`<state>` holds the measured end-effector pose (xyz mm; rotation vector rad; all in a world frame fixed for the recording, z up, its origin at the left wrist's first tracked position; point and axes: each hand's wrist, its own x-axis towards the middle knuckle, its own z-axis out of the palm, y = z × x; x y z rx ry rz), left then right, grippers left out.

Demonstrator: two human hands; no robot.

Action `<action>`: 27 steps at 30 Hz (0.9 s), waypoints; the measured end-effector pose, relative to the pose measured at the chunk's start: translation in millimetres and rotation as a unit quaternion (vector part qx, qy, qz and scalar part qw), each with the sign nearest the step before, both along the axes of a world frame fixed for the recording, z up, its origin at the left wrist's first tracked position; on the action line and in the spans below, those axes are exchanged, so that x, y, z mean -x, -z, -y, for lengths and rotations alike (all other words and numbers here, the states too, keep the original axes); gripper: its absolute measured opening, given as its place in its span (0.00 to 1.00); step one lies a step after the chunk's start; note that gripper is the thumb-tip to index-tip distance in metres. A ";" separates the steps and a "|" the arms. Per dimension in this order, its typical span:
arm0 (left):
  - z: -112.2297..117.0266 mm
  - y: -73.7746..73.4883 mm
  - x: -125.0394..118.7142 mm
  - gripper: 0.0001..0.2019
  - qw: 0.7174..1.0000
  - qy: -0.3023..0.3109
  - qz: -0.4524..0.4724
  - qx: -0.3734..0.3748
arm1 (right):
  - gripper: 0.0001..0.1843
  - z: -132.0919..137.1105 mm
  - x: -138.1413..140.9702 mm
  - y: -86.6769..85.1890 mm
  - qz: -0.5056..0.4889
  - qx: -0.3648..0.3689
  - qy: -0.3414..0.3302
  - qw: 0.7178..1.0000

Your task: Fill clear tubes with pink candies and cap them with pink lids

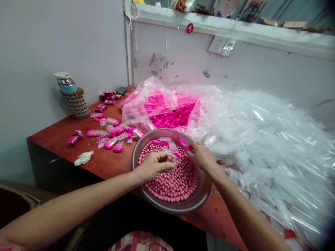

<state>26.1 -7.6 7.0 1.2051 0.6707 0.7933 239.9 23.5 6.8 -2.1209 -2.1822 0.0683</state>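
Note:
A metal bowl (201,195) full of small pink balls (172,181) sits at the table's near edge. Over it, my left hand (153,165) is closed on a small clear tube (171,157) partly filled with pink balls. My right hand (202,157) is closed, pinching a bright pink cap (185,143) just beside the tube's upper end. Another clear tube and a pink cap (159,141) lie on the balls at the bowl's far side.
Behind the bowl, an open plastic bag (146,104) holds many pink caps (172,118). A large heap of clear wrappers (274,139) covers the right. Filled pink-capped tubes (112,134) lie at left, near a bottle (72,94) and a white scrap (83,158).

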 end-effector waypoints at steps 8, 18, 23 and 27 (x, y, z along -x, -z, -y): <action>0.4 4.6 -3.7 0.10 0.995 0.014 -0.026 -0.098 | 0.15 53.6 10.5 -37.3 -0.522 -0.009 -0.118 0.845; 6.6 -0.2 0.2 0.07 0.970 -0.031 -0.108 -0.214 | 0.07 63.6 28.6 -43.1 -0.299 -0.045 -0.231 0.925; 9.9 0.2 2.1 0.07 0.947 -0.049 -0.146 -0.281 | 0.00 69.5 32.7 -36.8 -0.239 -0.075 -0.260 0.933; 10.9 5.3 3.0 0.06 0.905 -0.055 -0.199 -0.373 | 0.04 73.5 38.6 -30.6 -0.184 -0.104 -0.286 0.935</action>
